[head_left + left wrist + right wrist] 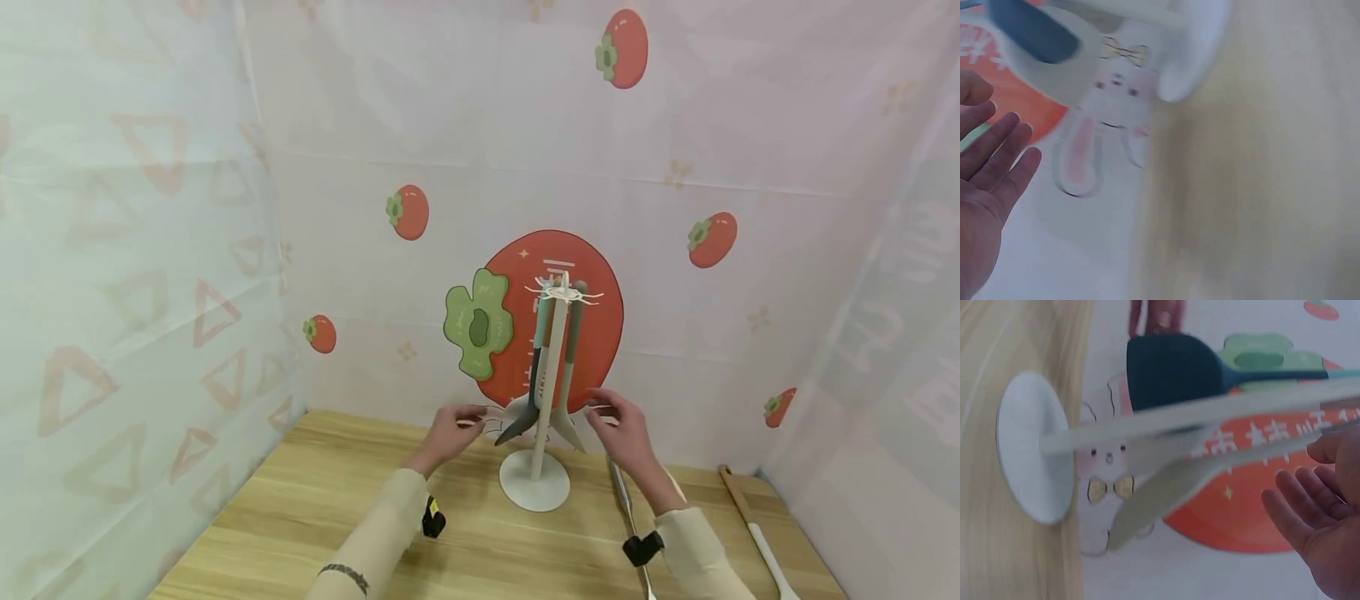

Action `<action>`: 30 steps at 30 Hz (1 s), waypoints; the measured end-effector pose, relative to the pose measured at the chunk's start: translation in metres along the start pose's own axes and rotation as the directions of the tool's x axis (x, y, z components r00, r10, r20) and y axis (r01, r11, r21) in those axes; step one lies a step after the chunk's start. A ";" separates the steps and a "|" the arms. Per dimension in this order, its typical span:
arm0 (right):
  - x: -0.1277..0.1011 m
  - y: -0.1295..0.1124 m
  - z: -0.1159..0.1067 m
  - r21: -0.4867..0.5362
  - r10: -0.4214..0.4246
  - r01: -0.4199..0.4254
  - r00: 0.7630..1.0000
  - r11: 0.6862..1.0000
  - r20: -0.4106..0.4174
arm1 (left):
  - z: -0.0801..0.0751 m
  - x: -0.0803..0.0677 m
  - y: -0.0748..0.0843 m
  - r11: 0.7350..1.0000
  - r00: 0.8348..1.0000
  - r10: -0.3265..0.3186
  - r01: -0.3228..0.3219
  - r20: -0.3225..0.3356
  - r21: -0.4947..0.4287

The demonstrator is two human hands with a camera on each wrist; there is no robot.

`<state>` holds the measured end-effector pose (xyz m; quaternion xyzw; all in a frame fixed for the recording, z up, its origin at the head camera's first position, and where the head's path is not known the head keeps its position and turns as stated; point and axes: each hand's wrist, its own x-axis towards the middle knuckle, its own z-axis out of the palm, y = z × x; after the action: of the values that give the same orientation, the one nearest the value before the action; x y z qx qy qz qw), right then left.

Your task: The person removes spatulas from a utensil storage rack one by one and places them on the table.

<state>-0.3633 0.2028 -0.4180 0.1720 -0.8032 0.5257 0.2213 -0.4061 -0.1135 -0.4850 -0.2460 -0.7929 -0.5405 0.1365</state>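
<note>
The wooden table [315, 500] carries a white stand [542, 433] near the back wall, between both hands; a dark spatula [525, 400] and a grey spatula [567, 392] hang from its top; the left hand [450, 433] is beside the stand, fingers relaxed and a little spread, holding nothing; the right hand [622, 429] is near the grey spatula, fingers loosely bent, empty; a metal utensil [626, 508] lies under the right wrist.

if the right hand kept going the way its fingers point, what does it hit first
Probably the grey-green spatula hanging on the white rack. The right hand is open, fingers aimed left toward the rack's hanging utensils. Depth is unclear, so it might pass just in front of them.
</note>
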 end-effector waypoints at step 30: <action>-0.004 0.005 0.089 0.100 -0.032 0.043 0.993 0.994 -0.113 | 0.000 0.106 0.138 0.964 0.989 0.135 -0.146 -0.063 -0.224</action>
<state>-0.3785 0.1227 -0.4549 0.1685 -0.7583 0.5706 0.2664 -0.4215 -0.0470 -0.3249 -0.3029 -0.7029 -0.6223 0.1639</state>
